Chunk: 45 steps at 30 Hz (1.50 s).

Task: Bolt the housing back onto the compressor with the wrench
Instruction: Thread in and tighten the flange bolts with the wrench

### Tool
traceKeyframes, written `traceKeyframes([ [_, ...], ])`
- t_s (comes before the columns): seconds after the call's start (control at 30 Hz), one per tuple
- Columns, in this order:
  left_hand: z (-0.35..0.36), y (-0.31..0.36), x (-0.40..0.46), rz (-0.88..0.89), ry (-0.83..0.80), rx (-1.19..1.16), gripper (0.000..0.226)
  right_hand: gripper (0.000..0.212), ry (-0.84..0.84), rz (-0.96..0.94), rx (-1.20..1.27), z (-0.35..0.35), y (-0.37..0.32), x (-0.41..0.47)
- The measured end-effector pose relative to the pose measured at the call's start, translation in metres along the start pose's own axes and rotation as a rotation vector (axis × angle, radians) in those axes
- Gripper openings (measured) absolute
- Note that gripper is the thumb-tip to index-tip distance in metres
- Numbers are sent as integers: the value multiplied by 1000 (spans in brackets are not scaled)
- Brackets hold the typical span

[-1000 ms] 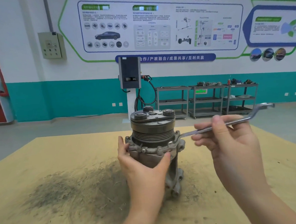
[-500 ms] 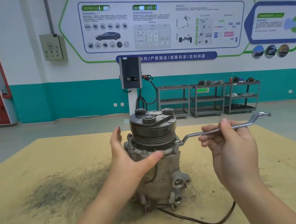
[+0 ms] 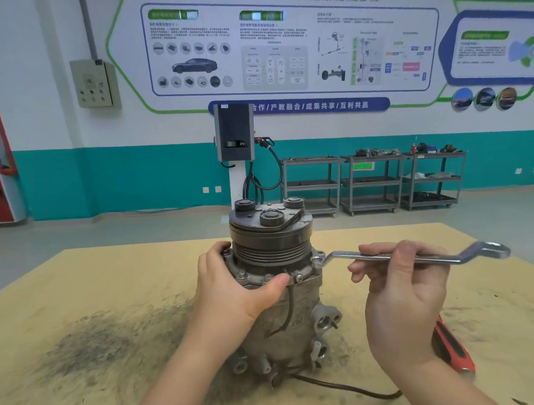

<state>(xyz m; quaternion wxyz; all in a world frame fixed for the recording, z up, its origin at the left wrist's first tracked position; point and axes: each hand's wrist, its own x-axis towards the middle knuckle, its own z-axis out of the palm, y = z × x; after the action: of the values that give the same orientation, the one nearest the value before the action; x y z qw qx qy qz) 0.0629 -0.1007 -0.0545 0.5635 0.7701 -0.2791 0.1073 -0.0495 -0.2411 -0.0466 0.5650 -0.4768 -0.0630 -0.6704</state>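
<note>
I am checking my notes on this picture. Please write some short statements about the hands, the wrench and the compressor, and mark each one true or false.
1. The right hand holds the wrench by its shank. True.
2. The wrench's far ring end sits on a bolt of the compressor. False: the near ring end sits at a flange bolt on the compressor's right side; the far end is free in the air.
3. The left hand grips the compressor at its flange. True.
4. The compressor lies on its side. False: it stands upright, pulley on top.
5. A red-handled tool lies on the table behind the right hand. True.
</note>
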Motion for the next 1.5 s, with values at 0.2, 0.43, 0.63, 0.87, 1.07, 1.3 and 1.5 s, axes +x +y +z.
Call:
traceKeyframes([
  [0.2, 9, 0, -15, 9, 124, 87, 123, 13, -340, -381, -201, 0, 7, -12],
  [0.43, 9, -1, -20, 8, 94, 19, 132, 15, -75, 101, 25, -2, -9, 20],
  [0.63, 7, -5, -14, 25, 92, -37, 122, 20, -36, 585, 188, -10, 1, 39],
  [0.87, 3, -10, -13, 26, 46, -70, 131, 19, -79, 863, 232, -10, 12, 57],
  [1.07, -1, -12, -12, 17, 15, -88, 135, 15, 27, 258, 113, -6, 13, 11],
  [1.3, 0, -11, -13, 26, 51, -80, 132, 14, -436, -437, -230, -2, 6, -13],
  [1.5, 2, -14, -12, 31, 38, -53, 132, 20, -47, 214, 83, -2, -6, 17],
])
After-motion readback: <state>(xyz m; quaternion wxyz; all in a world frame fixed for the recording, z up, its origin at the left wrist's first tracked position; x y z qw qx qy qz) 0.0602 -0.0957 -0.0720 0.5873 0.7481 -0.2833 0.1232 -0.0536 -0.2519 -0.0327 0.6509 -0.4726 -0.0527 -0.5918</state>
